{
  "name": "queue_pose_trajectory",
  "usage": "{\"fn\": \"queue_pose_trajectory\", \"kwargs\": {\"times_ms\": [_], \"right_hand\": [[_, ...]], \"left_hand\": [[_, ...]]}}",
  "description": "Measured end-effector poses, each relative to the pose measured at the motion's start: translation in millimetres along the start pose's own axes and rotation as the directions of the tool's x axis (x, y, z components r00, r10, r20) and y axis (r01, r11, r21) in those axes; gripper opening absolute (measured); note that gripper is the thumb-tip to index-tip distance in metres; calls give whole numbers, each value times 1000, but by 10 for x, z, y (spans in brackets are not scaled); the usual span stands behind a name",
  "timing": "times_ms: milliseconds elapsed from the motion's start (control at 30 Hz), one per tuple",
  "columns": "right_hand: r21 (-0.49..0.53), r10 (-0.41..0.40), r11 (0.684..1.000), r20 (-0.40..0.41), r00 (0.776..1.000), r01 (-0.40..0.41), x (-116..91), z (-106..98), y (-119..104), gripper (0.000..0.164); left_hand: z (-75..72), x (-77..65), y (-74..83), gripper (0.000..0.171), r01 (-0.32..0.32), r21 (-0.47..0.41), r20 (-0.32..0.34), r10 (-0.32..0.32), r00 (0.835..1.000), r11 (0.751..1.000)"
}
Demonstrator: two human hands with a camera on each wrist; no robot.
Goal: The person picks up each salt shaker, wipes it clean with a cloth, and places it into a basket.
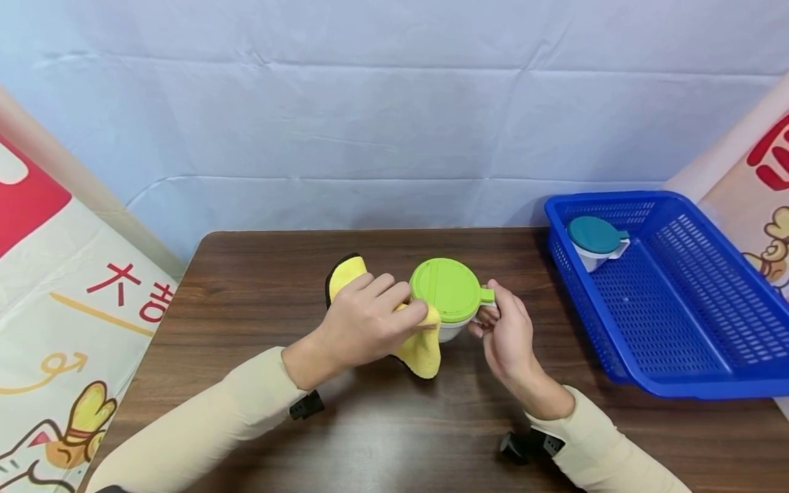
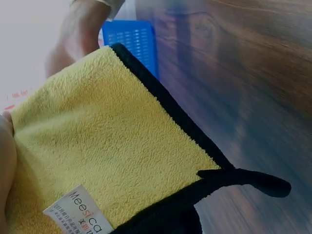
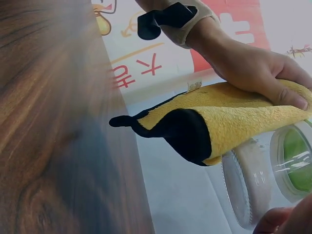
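Note:
My right hand [image 1: 510,335] grips the handle of a clear seasoning jar [image 3: 248,180] with a bright green lid [image 1: 453,287]. In the right wrist view the jar appears raised off the table, its base showing. My left hand [image 1: 370,318] pinches a yellow towel [image 1: 421,352] with black edging against the jar's left side, thumb near the lid's rim. The towel [image 2: 107,126] fills much of the left wrist view, with a white label and a black loop; there the jar is hidden behind it.
A blue plastic basket [image 1: 616,346] stands on the right of the brown wooden table [image 1: 259,294]. Inside its far left corner is a similar jar with a teal lid [image 1: 594,235]. A pale backdrop [image 1: 382,137] rises behind the table, and printed sheets hang at both sides.

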State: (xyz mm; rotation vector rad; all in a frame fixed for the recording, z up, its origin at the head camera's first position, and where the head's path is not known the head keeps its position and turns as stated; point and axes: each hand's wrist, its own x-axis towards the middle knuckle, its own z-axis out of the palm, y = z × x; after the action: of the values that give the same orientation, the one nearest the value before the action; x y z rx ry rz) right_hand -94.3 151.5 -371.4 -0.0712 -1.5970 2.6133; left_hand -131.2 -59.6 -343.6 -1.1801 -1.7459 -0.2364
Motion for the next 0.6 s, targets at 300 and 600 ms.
{"fn": "queue_pose_trajectory", "kwargs": {"times_ms": [300, 600], "right_hand": [[13, -2, 1000, 29, 1000, 1, -1, -10, 21, 47], [18, 16, 1000, 46, 999, -17, -6, -29, 14, 46]], "left_hand": [[-7, -79, -132, 35, 20, -106, 80, -11, 997, 994], [45, -118, -278, 30, -16, -241, 81, 36, 996, 970]]}}
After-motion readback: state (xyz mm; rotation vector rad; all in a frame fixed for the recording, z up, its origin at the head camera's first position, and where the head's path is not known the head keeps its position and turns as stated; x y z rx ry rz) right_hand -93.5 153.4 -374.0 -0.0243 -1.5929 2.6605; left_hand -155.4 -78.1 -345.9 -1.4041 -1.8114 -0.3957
